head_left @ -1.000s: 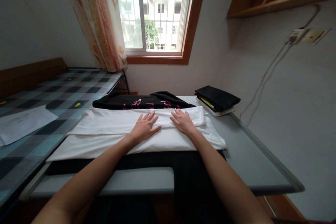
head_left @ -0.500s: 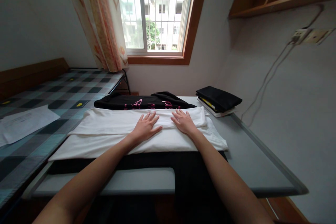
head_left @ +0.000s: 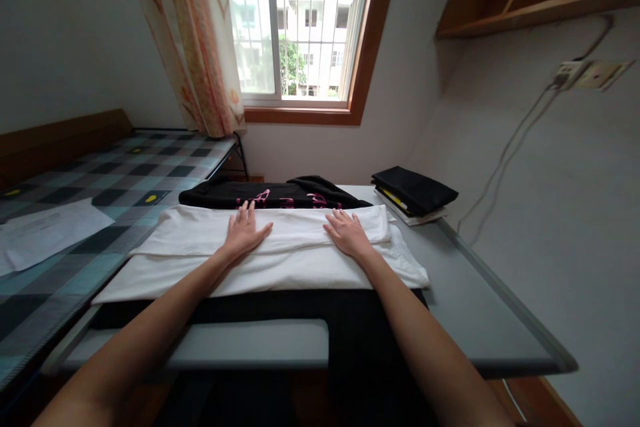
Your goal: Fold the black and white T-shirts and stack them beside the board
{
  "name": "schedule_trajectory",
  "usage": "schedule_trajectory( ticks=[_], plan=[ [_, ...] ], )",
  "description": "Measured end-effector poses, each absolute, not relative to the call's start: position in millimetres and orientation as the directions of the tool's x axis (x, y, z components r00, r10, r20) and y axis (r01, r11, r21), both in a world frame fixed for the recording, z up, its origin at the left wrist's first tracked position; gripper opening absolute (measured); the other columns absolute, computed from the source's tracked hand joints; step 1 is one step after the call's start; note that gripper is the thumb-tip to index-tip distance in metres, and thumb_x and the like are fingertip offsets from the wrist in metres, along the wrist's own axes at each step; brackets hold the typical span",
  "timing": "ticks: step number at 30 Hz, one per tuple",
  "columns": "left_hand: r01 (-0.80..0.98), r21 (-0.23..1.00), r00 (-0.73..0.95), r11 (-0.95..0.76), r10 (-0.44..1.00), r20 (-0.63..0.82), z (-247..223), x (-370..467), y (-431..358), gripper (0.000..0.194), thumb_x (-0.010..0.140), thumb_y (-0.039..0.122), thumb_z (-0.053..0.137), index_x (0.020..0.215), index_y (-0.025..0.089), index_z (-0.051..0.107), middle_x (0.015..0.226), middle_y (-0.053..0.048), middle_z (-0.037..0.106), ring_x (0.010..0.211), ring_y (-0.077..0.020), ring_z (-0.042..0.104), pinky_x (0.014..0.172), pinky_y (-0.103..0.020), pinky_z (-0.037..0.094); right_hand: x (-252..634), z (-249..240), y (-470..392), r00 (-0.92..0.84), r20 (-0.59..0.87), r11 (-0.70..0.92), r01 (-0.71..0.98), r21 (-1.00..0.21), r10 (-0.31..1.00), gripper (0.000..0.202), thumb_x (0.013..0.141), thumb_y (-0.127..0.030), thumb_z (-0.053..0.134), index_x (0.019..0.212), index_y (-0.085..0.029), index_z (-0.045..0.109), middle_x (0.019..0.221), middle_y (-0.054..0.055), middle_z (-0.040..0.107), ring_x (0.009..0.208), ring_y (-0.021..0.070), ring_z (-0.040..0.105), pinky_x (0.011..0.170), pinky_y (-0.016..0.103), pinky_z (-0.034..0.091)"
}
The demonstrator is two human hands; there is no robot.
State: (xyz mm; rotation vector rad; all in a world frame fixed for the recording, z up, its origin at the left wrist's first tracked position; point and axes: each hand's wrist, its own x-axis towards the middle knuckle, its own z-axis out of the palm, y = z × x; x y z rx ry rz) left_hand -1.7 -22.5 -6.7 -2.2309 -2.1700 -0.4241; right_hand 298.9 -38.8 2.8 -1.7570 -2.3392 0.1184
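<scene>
Left hand (head_left: 245,233) laid palm down on a folded white cloth (head_left: 300,270), shifted leftward within the last half second from nearer the middle; right hand (head_left: 346,232) nearly unmoved, palm down toward the right end. In effect, wider spacing between the hands, with a longer stretch of the upper fold bared between them and flat pressure, by appearance, now spread over more of its length. Grip wide on both sides: fingers extended, nothing grasped. Left fingertips at the far edge of the fold, in line with a black garment (head_left: 225,195) with pink lettering; contact with it impossible to tell.

White cloth lying across the worktop (head_left: 480,293), over black fabric (head_left: 375,347) draped past the near edge; continuity of that fabric with the lettered garment hidden. Among possible containers: at the far right of the worktop, a flat black case (head_left: 415,187) on a stack with yellow and white edges, contents not visible; above, a divided wall shelf (head_left: 500,20), cut off by the frame, interior too dark to read.
</scene>
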Motion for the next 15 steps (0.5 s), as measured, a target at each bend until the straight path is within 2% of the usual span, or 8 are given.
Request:
schedule_trajectory(
  ticks=[2,5,8,11,15],
  plan=[
    [0.990,0.123,-0.092,0.066,0.972,0.216,-6.8,-22.2,-25.6,0.083,0.087,0.060,0.038,0.151,0.009,0.024,0.158,-0.021,0.020,0.145,-0.0359,0.017,0.114,-0.057,0.015,299.1,2.6,-38.5,-0.265,0.115,0.283,0.939,-0.193,0.957,0.053,0.100,-0.046,0.029,0.143,-0.020,0.046,0.155,0.012,0.033,0.145,0.0251,0.024,0.115,0.050,0.014],
    [0.992,-0.003,-0.122,0.127,0.955,0.270,-3.3,-58.1,-30.9,0.079,0.087,0.059,0.037,0.147,0.008,0.035,0.156,-0.022,0.025,0.146,-0.0377,0.012,0.114,-0.058,0.010,299.6,1.4,-37.1,-0.262,0.113,0.281,0.939,-0.197,0.958,0.053,0.100,-0.047,0.030,0.143,-0.020,0.045,0.155,0.012,0.033,0.144,0.0254,0.024,0.115,0.050,0.014],
    [0.981,-0.078,-0.147,0.177,0.945,0.292,3.8,-96.8,-32.5,0.082,0.086,0.059,0.039,0.147,0.004,0.034,0.156,-0.025,0.021,0.145,-0.0400,0.010,0.113,-0.058,0.011,299.9,0.1,-35.9,-0.260,0.115,0.279,0.938,-0.207,0.959,0.053,0.099,-0.047,0.030,0.142,-0.020,0.046,0.154,0.012,0.034,0.144,0.0259,0.024,0.115,0.050,0.014],
    [0.970,-0.065,-0.212,0.233,0.949,0.234,9.7,-132.1,-30.4,0.085,0.087,0.060,0.037,0.147,0.000,0.030,0.154,-0.028,0.023,0.143,-0.0404,0.019,0.112,-0.055,0.019,300.0,-0.3,-35.7,-0.264,0.122,0.285,0.936,-0.207,0.957,0.053,0.100,-0.046,0.030,0.142,-0.020,0.046,0.154,0.012,0.034,0.144,0.0260,0.024,0.115,0.051,0.014],
    [0.967,0.029,-0.254,0.252,0.962,0.105,13.5,-161.3,-26.0,0.083,0.089,0.061,0.030,0.150,0.005,0.027,0.153,-0.024,0.029,0.138,-0.0384,0.033,0.108,-0.049,0.031,299.9,-0.3,-36.5,-0.263,0.129,0.285,0.937,-0.203,0.956,0.053,0.100,-0.047,0.029,0.142,-0.021,0.047,0.154,0.012,0.034,0.144,0.0256,0.025,0.115,0.051,0.015]
  ],
)
